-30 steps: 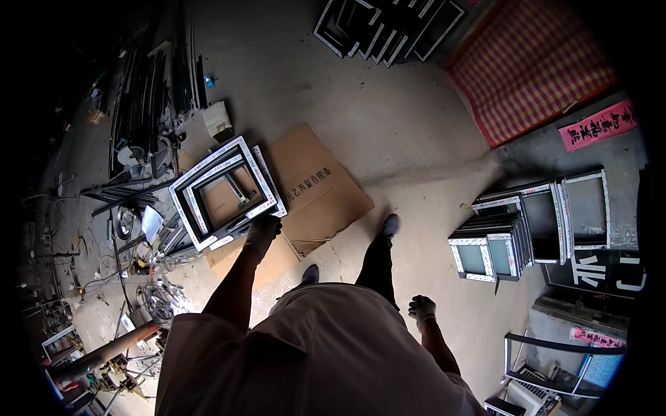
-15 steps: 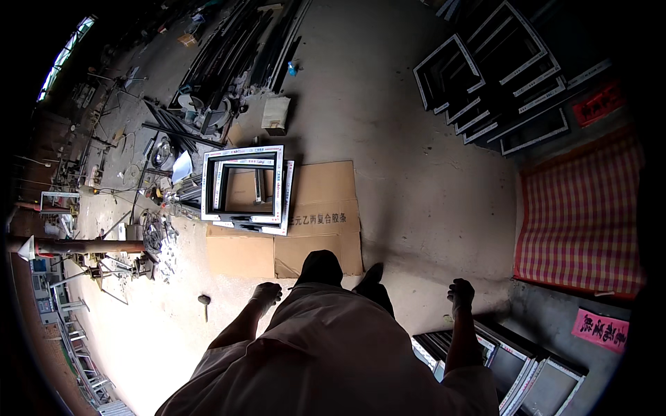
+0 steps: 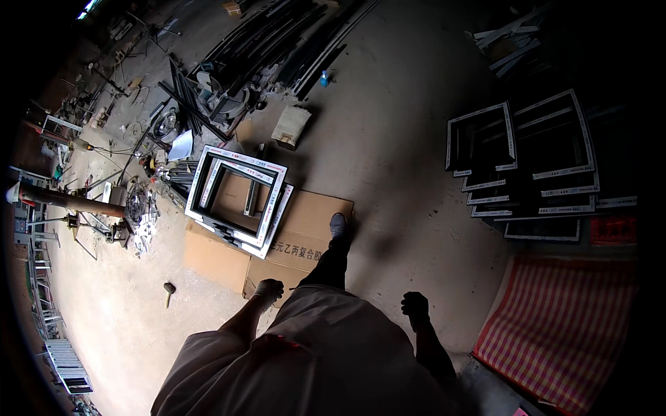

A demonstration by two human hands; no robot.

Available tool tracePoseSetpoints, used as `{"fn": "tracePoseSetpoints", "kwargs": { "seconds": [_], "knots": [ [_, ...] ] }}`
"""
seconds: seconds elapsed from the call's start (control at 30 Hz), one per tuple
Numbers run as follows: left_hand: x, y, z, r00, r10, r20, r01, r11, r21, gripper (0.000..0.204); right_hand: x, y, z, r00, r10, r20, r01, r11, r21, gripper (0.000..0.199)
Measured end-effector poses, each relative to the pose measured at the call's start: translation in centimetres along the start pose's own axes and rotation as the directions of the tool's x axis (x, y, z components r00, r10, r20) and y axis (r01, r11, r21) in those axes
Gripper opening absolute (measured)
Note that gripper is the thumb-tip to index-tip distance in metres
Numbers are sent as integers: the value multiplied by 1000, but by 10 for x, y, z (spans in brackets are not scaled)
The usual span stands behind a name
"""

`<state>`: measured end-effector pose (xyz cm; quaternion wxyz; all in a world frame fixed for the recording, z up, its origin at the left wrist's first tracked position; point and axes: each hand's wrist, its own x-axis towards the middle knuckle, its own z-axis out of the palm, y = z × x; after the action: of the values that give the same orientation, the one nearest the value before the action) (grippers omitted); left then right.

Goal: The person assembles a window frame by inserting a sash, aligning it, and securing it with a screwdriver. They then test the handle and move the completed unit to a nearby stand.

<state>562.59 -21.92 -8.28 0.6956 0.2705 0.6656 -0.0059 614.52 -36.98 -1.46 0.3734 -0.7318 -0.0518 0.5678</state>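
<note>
I stand on a concrete floor, looking down past my body. My left hand (image 3: 269,289), in a light glove, hangs at my side with fingers curled and nothing in it, above the edge of a flattened cardboard sheet (image 3: 305,232). My right hand (image 3: 415,304), in a dark glove, also hangs closed and holds nothing. A stack of black-and-white window frames (image 3: 238,201) lies on the cardboard ahead to my left. My shoe (image 3: 338,225) rests on the cardboard's right edge.
More window frames (image 3: 534,166) lie stacked at the right. A red striped mat (image 3: 562,326) is at lower right. Long metal profiles (image 3: 277,48) and a saw (image 3: 222,104) are at the top. A hammer (image 3: 168,290) lies on the floor at left, near scrap and tools.
My view has swung: the frame stack on the cardboard moved from beside my left hand to farther ahead. My left hand left the frames and now hangs at my side.
</note>
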Motion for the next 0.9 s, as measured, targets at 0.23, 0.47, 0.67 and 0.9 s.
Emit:
{"fn": "tracePoseSetpoints", "kwargs": {
  "seconds": [0.23,0.47,0.67,0.9],
  "knots": [
    [120,161,-29,992,93,-82,-92,996,15,21,133,-83,2,999,47,25,-53,957,286,12],
    [86,481,-79,841,437,-320,-531,781,-329,25,259,-335,132,997,-72,34,78,968,-240,21],
    [167,516,-115,681,609,-408,-641,764,71,9,379,-495,286,966,-130,225,254,647,-719,29],
    [255,517,-107,786,587,-193,-16,331,944,13,511,-634,453,887,-45,460,460,-21,-888,38]
  ]
}}
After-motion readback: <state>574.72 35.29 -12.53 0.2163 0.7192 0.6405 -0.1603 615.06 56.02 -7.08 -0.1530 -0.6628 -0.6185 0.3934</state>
